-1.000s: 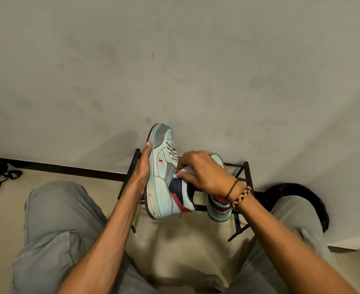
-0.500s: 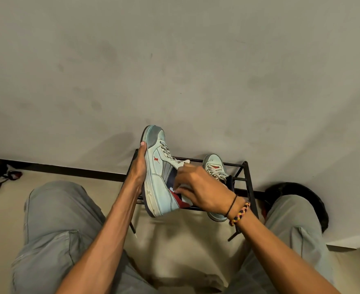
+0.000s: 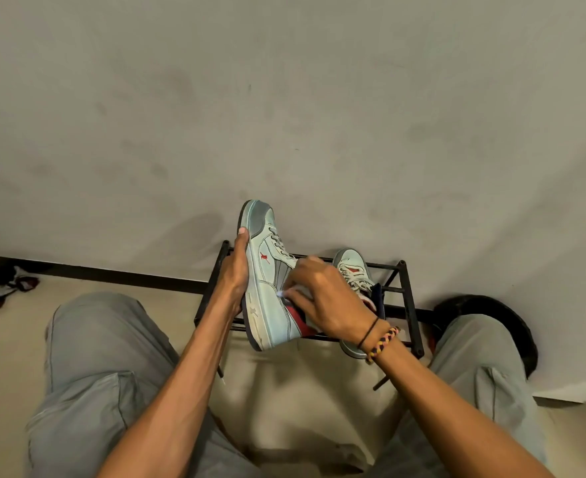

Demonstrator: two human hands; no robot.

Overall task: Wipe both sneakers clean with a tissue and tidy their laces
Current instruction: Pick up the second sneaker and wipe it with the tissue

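My left hand (image 3: 235, 270) grips the sole of a pale blue-grey sneaker (image 3: 265, 288), held toe-up on its side above the rack. My right hand (image 3: 322, 300) presses a white tissue (image 3: 289, 292) against the sneaker's side near its red and navy heel panel; only a scrap of tissue shows under the fingers. The second sneaker (image 3: 351, 270) rests on the rack behind my right hand, its laces loose and its heel hidden by my wrist.
A black metal shoe rack (image 3: 405, 298) stands against the grey wall. My knees in grey trousers flank it. A black round object (image 3: 491, 315) sits at the right by the wall. Dark red and black footwear (image 3: 5, 288) lies on the floor at far left.
My right hand with the tissue has slid from the collar down along the held sneaker's side. The second sneaker behind it has come more into view.
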